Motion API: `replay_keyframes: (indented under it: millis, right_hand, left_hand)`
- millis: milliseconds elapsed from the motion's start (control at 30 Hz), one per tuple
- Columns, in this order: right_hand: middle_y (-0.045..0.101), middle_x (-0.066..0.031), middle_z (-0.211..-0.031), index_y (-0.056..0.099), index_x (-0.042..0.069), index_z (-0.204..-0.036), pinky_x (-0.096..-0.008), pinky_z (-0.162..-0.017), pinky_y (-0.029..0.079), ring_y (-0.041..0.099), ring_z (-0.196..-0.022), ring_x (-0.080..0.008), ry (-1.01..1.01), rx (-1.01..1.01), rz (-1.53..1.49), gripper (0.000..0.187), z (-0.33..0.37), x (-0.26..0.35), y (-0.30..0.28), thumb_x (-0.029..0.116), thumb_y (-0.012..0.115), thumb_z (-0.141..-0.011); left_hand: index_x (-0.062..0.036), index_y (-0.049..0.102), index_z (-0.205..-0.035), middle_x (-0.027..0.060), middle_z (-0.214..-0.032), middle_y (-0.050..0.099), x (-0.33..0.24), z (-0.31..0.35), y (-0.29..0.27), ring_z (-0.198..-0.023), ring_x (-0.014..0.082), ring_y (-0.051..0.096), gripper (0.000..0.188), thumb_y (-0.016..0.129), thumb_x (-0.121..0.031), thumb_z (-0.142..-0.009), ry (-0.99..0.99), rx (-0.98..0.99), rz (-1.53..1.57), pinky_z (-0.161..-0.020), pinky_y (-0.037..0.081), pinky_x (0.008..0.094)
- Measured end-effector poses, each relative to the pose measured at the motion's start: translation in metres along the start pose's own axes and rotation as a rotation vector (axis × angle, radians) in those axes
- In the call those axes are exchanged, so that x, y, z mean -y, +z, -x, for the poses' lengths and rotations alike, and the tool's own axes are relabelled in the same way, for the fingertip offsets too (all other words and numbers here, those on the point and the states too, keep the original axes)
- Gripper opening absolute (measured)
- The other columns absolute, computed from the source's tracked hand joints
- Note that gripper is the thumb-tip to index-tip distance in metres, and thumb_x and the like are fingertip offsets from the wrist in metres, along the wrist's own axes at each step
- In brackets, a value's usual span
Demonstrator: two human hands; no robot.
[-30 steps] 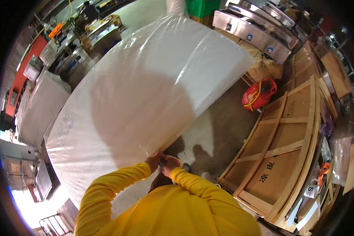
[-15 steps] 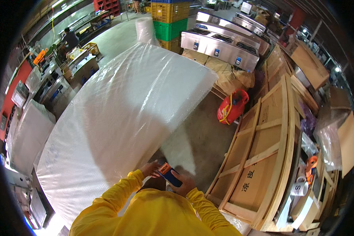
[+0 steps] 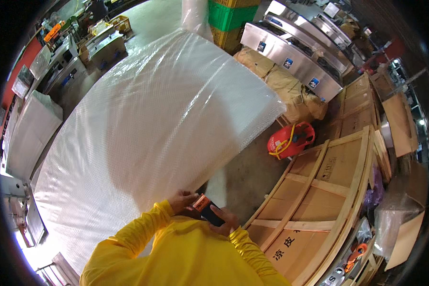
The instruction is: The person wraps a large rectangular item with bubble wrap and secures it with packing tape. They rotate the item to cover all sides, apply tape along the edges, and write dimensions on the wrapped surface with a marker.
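My right hand (image 3: 228, 221) is wrapped round a small flat dark-blue box with an orange end (image 3: 206, 208), held low in front of my body. My left hand (image 3: 181, 201) is at the orange end with its fingers drawn together; whether they pinch the box or something small is too small to tell. Just beyond my left hand spreads a large sheet of clear bubble wrap (image 3: 176, 109), draped over something big whose shape it hides. Both my arms are in yellow sleeves.
To the right stands a wooden-framed crate (image 3: 314, 190) with cardboard panels. A red gas cylinder (image 3: 291, 140) with a yellow hose stands behind it. Farther back are a stainless-steel stove (image 3: 291, 59), stacked plastic crates (image 3: 231, 19) and a bubble-wrap roll (image 3: 195, 16). Orange-handled tape dispenser (image 3: 355, 257) lies lower right.
My view has tilted and turned, so the surroundings sit differently in it. My right hand still holds the box, and my left hand stays at its orange end.
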State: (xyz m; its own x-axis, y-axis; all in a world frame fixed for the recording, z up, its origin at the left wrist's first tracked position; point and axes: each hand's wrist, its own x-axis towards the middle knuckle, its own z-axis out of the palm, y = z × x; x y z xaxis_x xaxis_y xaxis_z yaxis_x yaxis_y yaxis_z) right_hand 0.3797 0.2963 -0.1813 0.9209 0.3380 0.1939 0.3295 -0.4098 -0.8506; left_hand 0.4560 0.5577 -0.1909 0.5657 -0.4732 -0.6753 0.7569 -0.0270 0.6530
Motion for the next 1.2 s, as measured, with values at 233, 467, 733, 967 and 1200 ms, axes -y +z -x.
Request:
replay_keyframes:
  millis: [233, 467, 733, 967, 1200]
  right_hand:
    - [0.068, -0.019, -0.108, 0.052, 0.027, -0.147, -0.0429, -0.074, 0.059, 0.07, -0.089, -0.038, 0.003, 0.065, 0.038, 0.076, -0.024, -0.013, -0.028, 0.035, 0.083, -0.078]
    - [0.067, -0.0203, -0.105, 0.049, 0.027, -0.149, -0.046, -0.073, 0.059, 0.069, -0.086, -0.0405, 0.0, 0.136, 0.133, 0.076, -0.022, -0.034, -0.039, 0.04, 0.078, -0.08]
    - [0.064, -0.0258, -0.1, 0.038, 0.035, -0.155, -0.0521, -0.07, 0.057, 0.067, -0.08, -0.044, 0.12, 0.295, 0.364, 0.083, -0.067, -0.096, 0.002, 0.045, 0.073, -0.081]
    - [0.064, -0.0258, -0.095, 0.043, 0.026, -0.154, -0.0482, -0.073, 0.058, 0.068, -0.081, -0.042, 0.193, 0.375, 0.194, 0.079, -0.052, -0.06, -0.045, 0.039, 0.073, -0.082]
    - [0.065, -0.0242, -0.088, 0.046, 0.021, -0.152, -0.0488, -0.071, 0.057, 0.068, -0.076, -0.0411, 0.216, 0.408, 0.333, 0.078, -0.071, -0.014, -0.065, 0.039, 0.073, -0.081]
  left_hand:
    - [0.0027, 0.069, -0.114, 0.0075, -0.098, 0.074, -0.017, -0.019, 0.009, -0.076, 0.0144, 0.068, 0.04, 0.064, -0.035, -0.1, -0.03, 0.003, 0.362, -0.068, 0.058, 0.029]
    - [-0.004, 0.077, -0.091, 0.011, -0.082, 0.076, -0.066, -0.014, -0.004, -0.076, 0.0171, 0.071, 0.017, 0.072, -0.02, -0.09, 0.459, -0.768, -0.617, -0.07, 0.056, 0.0319]
    - [-0.0113, 0.061, -0.127, 0.014, -0.117, 0.064, -0.069, -0.064, -0.006, -0.114, 0.0335, 0.058, 0.046, 0.076, -0.023, -0.084, 0.603, -1.487, -0.897, -0.1, 0.041, 0.0466]
    - [0.0019, 0.072, -0.092, 0.0137, -0.077, 0.072, 0.064, -0.044, 0.1, -0.073, 0.0159, 0.068, 0.026, 0.073, -0.024, -0.089, 0.214, -0.984, -0.259, -0.071, 0.055, 0.0336]
    - [-0.0078, 0.051, -0.142, 0.0101, -0.132, 0.064, 0.179, -0.162, 0.046, -0.115, 0.0259, 0.064, 0.048, 0.058, -0.031, -0.1, 0.44, -0.645, 0.665, -0.094, 0.052, 0.0387]
